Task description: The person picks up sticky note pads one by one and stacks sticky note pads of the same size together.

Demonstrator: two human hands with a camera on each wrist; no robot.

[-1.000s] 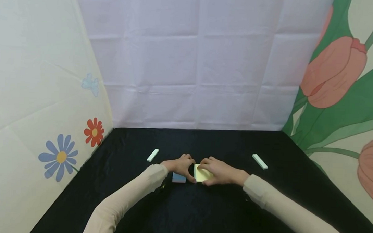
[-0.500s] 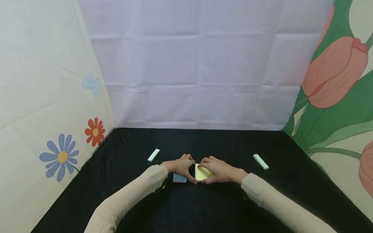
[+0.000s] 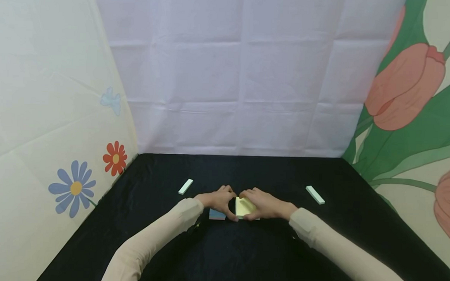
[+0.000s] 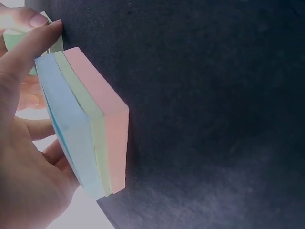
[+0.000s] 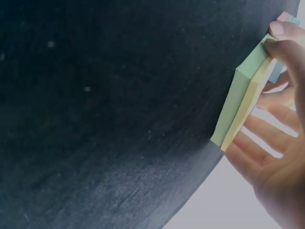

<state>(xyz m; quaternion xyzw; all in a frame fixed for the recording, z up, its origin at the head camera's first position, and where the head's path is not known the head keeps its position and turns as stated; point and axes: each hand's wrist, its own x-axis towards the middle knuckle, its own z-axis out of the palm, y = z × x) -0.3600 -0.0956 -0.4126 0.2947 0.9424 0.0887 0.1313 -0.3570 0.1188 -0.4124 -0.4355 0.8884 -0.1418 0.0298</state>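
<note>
Sleeves: pale; the left one (image 3: 151, 237) and the right one (image 3: 340, 248) reach up and in toward the middle.
Left hand: the left hand (image 3: 219, 200) bends like a C above the blue pad (image 3: 217, 215), thumb by the yellow pad's near left corner; I can't tell if it grips.
Right hand: the right hand (image 3: 265, 204) is half closed, pinching the yellow pad (image 3: 245, 207), thumb near, fingers far.
Yellow pad: in the middle, over a green pad (image 5: 236, 100); its left edge points straight away; part is covered, so I can't tell its longer side.
Blue pad: just left, on thin green (image 4: 79, 86) and pink (image 4: 116, 143) pads.
Room: black table (image 3: 243, 257) spreads on the near side; a small gap splits the stacks.
White sticks: farther off, left (image 3: 185, 186) and right (image 3: 315, 195), both slanted.
Back: white cloth (image 3: 234, 74) hangs behind.
</note>
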